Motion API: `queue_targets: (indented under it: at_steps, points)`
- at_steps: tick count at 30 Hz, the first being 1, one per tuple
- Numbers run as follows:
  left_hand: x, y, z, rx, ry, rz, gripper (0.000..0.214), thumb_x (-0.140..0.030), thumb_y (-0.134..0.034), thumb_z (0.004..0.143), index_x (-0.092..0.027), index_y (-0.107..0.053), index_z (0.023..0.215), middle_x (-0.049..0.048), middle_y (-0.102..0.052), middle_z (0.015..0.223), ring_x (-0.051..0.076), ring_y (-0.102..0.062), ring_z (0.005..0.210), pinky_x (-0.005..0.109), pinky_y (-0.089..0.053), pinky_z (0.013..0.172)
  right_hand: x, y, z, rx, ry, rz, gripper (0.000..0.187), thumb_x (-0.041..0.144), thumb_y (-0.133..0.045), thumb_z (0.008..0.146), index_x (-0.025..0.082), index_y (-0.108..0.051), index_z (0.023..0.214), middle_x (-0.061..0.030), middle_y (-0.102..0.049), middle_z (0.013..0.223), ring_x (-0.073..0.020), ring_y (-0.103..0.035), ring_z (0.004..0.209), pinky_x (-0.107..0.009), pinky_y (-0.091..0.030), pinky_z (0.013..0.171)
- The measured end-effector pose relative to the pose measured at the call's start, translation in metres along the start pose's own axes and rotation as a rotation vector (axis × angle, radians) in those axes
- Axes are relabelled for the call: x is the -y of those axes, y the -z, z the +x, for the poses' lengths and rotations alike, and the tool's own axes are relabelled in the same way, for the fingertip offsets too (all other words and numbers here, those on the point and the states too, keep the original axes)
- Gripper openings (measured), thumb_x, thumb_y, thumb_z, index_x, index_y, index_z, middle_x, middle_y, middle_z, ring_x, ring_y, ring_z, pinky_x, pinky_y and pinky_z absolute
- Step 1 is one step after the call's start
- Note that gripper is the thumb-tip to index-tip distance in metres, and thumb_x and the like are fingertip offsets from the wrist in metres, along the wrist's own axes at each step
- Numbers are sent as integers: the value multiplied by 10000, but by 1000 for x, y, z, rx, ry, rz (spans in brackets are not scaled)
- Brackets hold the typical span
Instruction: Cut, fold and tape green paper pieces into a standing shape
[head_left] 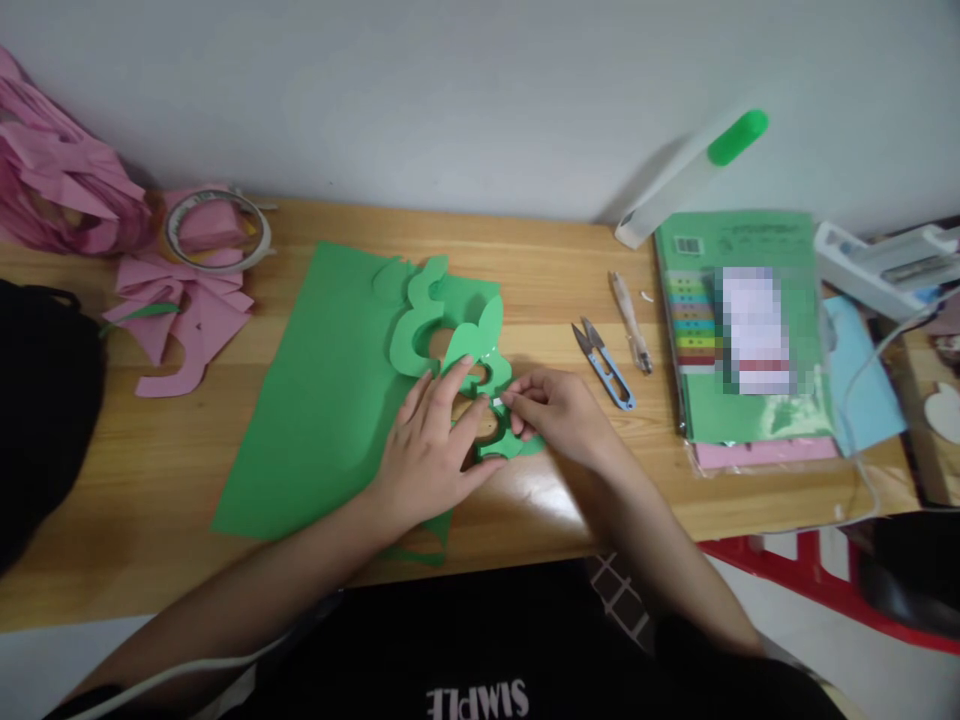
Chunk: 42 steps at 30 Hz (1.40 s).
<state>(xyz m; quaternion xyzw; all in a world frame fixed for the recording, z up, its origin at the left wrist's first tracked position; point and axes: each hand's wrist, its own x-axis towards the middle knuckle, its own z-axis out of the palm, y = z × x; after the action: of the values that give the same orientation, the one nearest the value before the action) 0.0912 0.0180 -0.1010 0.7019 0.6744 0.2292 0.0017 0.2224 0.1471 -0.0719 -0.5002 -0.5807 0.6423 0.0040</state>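
A curly green paper cutout (pixel 411 340) with leaf and swirl shapes lies partly over a green paper sheet (pixel 300 400) and partly over bare wood. My left hand (pixel 427 450) is flat on the cutout, fingers spread, pressing it down. Thumb and forefinger of my right hand (pixel 555 410) are pinched together at the cutout's right side. At their tips shows a small white piece (pixel 497 402), perhaps tape; it touches or hovers just over the green paper, I cannot tell which.
Blue thread snips (pixel 606 365) and a clear-handled craft knife (pixel 631 322) lie to the right. Beyond them are a pack of coloured paper (pixel 750 420) and a green-capped tube (pixel 675 190) leaning on the wall. Left stand a tape roll (pixel 259 245) and pink paper pieces (pixel 187 340).
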Motion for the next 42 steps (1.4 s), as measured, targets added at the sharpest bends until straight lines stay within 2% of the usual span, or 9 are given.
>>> queue_targets:
  at_steps: [5,13,16,20,23,25,29,34,42]
  points:
    - [1,3,1,15,-20,21,487,-458,-685,804,-134,-629,1163,213,-411,1459,329,-453,1329,495,-427,1097,-7,1,-2,-4,94,10,162,295,-642,780,156,-582,722,20,-574,509,-79,-506,428,-191,-422,454]
    - [1,3,2,-26,-59,52,494,-459,-652,828,-96,-615,1162,250,-431,1426,339,-467,1314,499,-437,1071,-32,-3,-20,-175,498,-277,167,310,-590,842,171,-681,831,-26,-686,722,-97,-573,572,-225,-437,588]
    - [1,1,1,-25,-48,36,493,-460,-654,827,-110,-610,1171,238,-419,1443,335,-460,1321,496,-424,1086,-38,-5,-29,-183,573,-323,157,311,-607,846,193,-706,818,-28,-694,738,-105,-580,595,-237,-449,619]
    - [3,1,1,-27,-22,13,502,-470,-675,806,-152,-598,1188,215,-414,1449,347,-460,1317,520,-426,1080,-45,-3,-37,-209,433,-32,189,366,-650,821,179,-672,808,-24,-645,680,-107,-567,577,-223,-454,562]
    - [4,2,1,-39,-41,13,514,-460,-686,798,-121,-592,1174,247,-410,1423,365,-459,1310,536,-442,1062,-47,6,-37,-317,252,193,296,448,-682,774,160,-614,796,24,-538,545,-72,-454,432,-196,-378,434]
    - [4,3,2,-41,-55,15,489,-427,-675,811,-114,-578,1174,257,-402,1418,364,-451,1318,545,-449,1053,-43,12,-36,-352,162,258,362,500,-689,745,158,-587,809,52,-482,490,-57,-391,371,-184,-314,375]
    - [3,3,2,-20,-28,11,451,-379,-662,822,-139,-562,1190,240,-393,1434,360,-447,1322,559,-443,1053,-27,11,-28,-266,91,292,386,517,-687,726,159,-564,801,57,-488,486,-49,-398,351,-177,-283,349]
    - [2,2,2,-23,-22,16,467,-391,-667,816,-109,-588,1180,255,-403,1422,375,-452,1311,548,-432,1056,-6,-11,-16,-120,33,310,282,416,-662,751,155,-554,759,63,-483,454,-48,-386,333,-173,-288,342]
    - [0,2,3,-18,2,21,485,-417,-658,819,-107,-601,1188,242,-419,1426,364,-468,1301,529,-426,1067,-8,-17,-8,-134,9,224,215,350,-623,754,138,-590,750,49,-491,441,-50,-378,360,-176,-306,379]
